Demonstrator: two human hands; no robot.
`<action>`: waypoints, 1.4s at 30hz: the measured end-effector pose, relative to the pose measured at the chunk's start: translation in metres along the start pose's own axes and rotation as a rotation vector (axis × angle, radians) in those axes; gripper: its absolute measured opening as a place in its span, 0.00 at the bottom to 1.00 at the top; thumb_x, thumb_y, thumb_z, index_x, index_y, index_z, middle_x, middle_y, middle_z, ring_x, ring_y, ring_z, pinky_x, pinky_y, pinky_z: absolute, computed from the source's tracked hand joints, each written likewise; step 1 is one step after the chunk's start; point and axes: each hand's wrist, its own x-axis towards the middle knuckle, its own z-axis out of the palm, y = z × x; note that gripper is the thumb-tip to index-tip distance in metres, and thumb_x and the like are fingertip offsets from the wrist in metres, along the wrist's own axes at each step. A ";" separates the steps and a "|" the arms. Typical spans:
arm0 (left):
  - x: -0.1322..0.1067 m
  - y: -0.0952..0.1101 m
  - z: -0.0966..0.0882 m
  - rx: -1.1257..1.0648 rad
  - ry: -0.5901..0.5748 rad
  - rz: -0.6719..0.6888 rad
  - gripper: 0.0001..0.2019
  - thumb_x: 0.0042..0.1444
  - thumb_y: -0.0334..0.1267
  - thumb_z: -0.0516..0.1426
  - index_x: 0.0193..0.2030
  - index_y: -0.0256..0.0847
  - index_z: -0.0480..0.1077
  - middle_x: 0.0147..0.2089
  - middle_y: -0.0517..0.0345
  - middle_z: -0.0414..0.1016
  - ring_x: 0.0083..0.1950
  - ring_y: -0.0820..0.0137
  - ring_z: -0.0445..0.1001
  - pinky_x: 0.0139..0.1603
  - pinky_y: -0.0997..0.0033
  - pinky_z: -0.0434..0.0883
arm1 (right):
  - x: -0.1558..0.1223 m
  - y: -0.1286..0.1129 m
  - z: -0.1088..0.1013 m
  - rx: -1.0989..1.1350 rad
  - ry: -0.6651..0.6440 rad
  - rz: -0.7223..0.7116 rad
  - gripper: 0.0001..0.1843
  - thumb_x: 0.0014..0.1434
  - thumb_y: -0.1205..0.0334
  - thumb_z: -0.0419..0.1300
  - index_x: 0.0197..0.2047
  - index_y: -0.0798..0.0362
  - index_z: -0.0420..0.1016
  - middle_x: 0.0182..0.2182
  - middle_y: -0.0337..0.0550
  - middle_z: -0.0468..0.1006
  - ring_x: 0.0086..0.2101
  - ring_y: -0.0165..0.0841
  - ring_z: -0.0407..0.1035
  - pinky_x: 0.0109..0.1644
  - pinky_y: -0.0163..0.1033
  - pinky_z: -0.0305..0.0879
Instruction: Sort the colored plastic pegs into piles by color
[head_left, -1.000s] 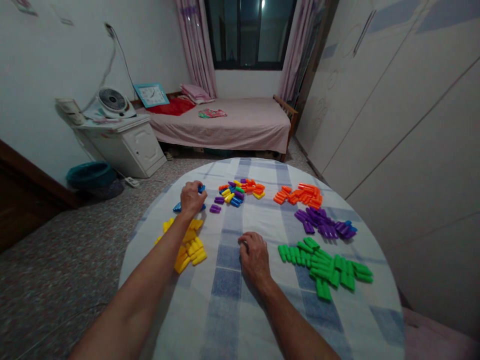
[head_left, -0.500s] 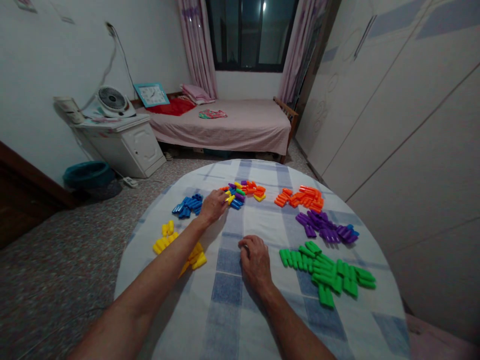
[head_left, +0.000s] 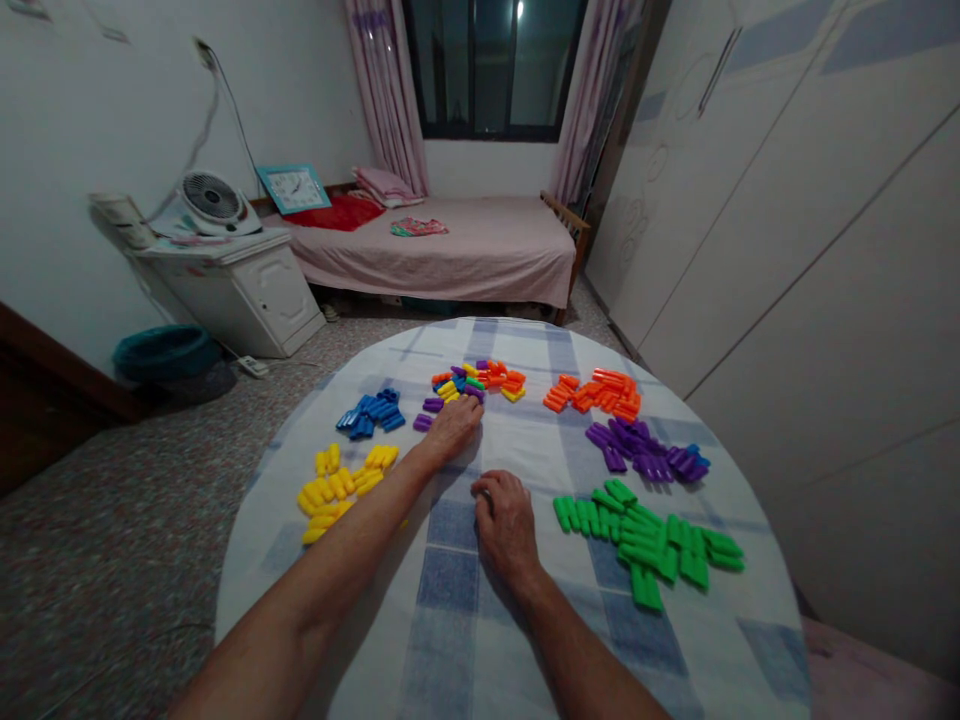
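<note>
So far, five sorted piles (head_left: 645, 540) ring the small mixed heap (head_left: 469, 382); my curled left hand (head_left: 454, 430) touches it, right hand (head_left: 506, 522) curled too, any grip unclear.

No legible text; markings on blue-framed panel (head_left: 293, 189) too small.

Smooth, glossy plastic on the green pieces (head_left: 646, 545) and yellow pieces (head_left: 337, 490). Matt woven cloth on the worktop cover (head_left: 450, 640), and a smooth painted finish on the bedside cabinet (head_left: 247, 300). Varnished wood on the bed rail (head_left: 564, 225), and a rough, speckled surface on the floor (head_left: 97, 560).
</note>
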 end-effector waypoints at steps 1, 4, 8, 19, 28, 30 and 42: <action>-0.002 0.001 0.000 0.000 -0.004 0.010 0.10 0.57 0.27 0.48 0.42 0.35 0.68 0.48 0.46 0.69 0.51 0.62 0.66 0.52 0.64 0.65 | 0.000 0.000 0.000 0.001 -0.001 0.002 0.11 0.58 0.73 0.51 0.37 0.53 0.73 0.40 0.44 0.73 0.44 0.35 0.64 0.50 0.42 0.54; -0.008 0.003 0.001 -0.005 -0.023 0.031 0.12 0.54 0.27 0.50 0.45 0.34 0.66 0.49 0.45 0.69 0.50 0.62 0.68 0.50 0.64 0.67 | 0.001 -0.002 -0.001 0.000 -0.008 0.006 0.11 0.58 0.73 0.51 0.37 0.53 0.73 0.40 0.44 0.73 0.44 0.36 0.64 0.49 0.42 0.54; -0.015 -0.001 -0.006 -0.018 -0.015 0.017 0.11 0.55 0.30 0.51 0.46 0.35 0.66 0.47 0.46 0.71 0.49 0.61 0.70 0.48 0.64 0.68 | 0.002 -0.002 -0.003 -0.004 -0.011 0.006 0.12 0.57 0.74 0.51 0.36 0.53 0.73 0.40 0.44 0.73 0.44 0.36 0.64 0.49 0.42 0.54; -0.036 -0.113 -0.013 -0.118 0.204 -0.647 0.19 0.58 0.34 0.50 0.56 0.36 0.65 0.55 0.42 0.69 0.55 0.57 0.70 0.55 0.55 0.69 | 0.001 -0.001 -0.001 0.022 -0.006 0.015 0.11 0.57 0.74 0.51 0.37 0.53 0.72 0.39 0.43 0.73 0.44 0.35 0.64 0.49 0.42 0.54; -0.040 -0.116 0.001 -0.144 0.186 -0.634 0.21 0.61 0.40 0.48 0.60 0.36 0.62 0.61 0.43 0.64 0.62 0.60 0.64 0.63 0.58 0.64 | 0.001 0.000 -0.001 -0.002 -0.015 0.001 0.12 0.57 0.74 0.51 0.37 0.53 0.73 0.40 0.44 0.73 0.44 0.35 0.64 0.50 0.42 0.55; -0.038 -0.116 0.000 -0.125 0.170 -0.629 0.21 0.62 0.42 0.47 0.59 0.38 0.64 0.60 0.44 0.65 0.61 0.59 0.65 0.62 0.58 0.65 | 0.001 0.000 -0.002 0.001 -0.017 0.002 0.12 0.57 0.74 0.51 0.37 0.53 0.73 0.40 0.44 0.73 0.45 0.35 0.64 0.50 0.42 0.55; -0.039 -0.082 -0.011 -0.064 0.227 -0.626 0.22 0.61 0.41 0.48 0.58 0.33 0.65 0.64 0.40 0.61 0.65 0.57 0.60 0.64 0.57 0.61 | 0.001 -0.003 -0.002 0.022 -0.002 0.012 0.12 0.57 0.75 0.51 0.36 0.53 0.73 0.39 0.43 0.73 0.44 0.35 0.64 0.51 0.42 0.55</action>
